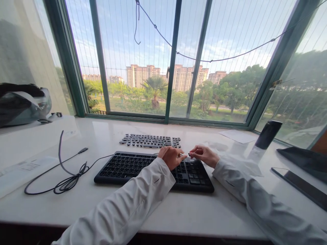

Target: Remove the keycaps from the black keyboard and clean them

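A black keyboard (127,168) lies on the white counter (163,211) in front of me. Behind it, several loose black keycaps (150,140) are laid out in rows. My left hand (171,157) hovers over the keyboard's right half with its fingers curled in a pinch. My right hand (205,155) is just to its right, fingers pinched on a small dark keycap (189,154) at the fingertips. The two hands nearly touch above the keys. Both arms wear white sleeves.
The keyboard's black cable (66,180) lies coiled at left. A helmet (22,103) sits at far left. A dark cylinder (268,134) stands at right, with a phone (298,185) and a dark flat object (305,160) beyond it. A paper (238,136) lies near the window.
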`<state>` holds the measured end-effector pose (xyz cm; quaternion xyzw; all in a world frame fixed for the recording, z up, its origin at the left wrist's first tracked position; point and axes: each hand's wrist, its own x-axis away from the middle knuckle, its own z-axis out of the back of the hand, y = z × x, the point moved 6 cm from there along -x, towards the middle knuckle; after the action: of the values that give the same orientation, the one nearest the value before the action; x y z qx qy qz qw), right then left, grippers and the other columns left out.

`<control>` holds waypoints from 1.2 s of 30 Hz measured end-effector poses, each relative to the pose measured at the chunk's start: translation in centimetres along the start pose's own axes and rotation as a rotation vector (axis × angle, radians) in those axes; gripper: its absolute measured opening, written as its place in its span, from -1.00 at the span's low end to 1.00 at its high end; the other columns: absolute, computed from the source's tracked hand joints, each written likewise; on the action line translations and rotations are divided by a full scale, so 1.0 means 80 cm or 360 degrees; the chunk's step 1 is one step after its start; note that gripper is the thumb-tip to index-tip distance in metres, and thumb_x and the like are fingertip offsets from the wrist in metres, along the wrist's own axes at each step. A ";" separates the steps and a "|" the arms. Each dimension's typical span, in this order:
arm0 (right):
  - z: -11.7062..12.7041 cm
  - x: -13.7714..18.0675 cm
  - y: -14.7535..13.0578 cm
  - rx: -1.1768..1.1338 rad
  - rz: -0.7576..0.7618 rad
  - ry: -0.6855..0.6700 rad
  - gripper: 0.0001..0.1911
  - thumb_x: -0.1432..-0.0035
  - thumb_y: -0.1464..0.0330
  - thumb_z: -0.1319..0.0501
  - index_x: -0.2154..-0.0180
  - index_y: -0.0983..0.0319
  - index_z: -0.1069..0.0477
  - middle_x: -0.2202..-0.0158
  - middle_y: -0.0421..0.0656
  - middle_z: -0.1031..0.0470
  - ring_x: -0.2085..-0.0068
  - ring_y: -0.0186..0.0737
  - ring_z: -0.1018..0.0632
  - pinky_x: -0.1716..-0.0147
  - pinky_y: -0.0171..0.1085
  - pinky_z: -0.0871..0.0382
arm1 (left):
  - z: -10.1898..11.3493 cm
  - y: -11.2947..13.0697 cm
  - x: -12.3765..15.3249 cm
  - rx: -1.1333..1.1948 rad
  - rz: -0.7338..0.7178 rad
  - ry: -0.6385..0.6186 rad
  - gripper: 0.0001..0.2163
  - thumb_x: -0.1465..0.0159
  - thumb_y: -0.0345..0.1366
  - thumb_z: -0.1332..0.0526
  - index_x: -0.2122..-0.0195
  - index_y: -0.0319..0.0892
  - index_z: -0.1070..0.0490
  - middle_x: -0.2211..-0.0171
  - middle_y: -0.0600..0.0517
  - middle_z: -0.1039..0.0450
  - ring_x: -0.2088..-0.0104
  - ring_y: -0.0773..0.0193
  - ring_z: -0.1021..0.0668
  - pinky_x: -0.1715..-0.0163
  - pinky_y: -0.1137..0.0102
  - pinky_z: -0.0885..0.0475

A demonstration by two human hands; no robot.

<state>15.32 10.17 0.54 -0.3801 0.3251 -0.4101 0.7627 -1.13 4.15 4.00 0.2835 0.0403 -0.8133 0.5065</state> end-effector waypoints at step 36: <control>-0.028 0.034 -0.032 0.0624 0.0166 -0.0580 -0.62 0.01 0.12 -0.22 0.25 0.26 -0.55 0.79 -0.35 -0.12 0.71 -0.50 -0.12 0.71 -0.41 0.17 | -0.011 0.025 0.013 -0.0091 -0.0847 -0.0244 -0.78 -0.23 -0.14 -0.09 0.31 0.12 -0.55 0.40 0.18 -0.58 0.46 0.46 -0.53 0.60 0.52 -0.12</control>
<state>13.78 6.10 1.08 -0.2755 0.1161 -0.3501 0.8877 0.56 2.64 3.20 0.1862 0.0978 -0.9353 0.2844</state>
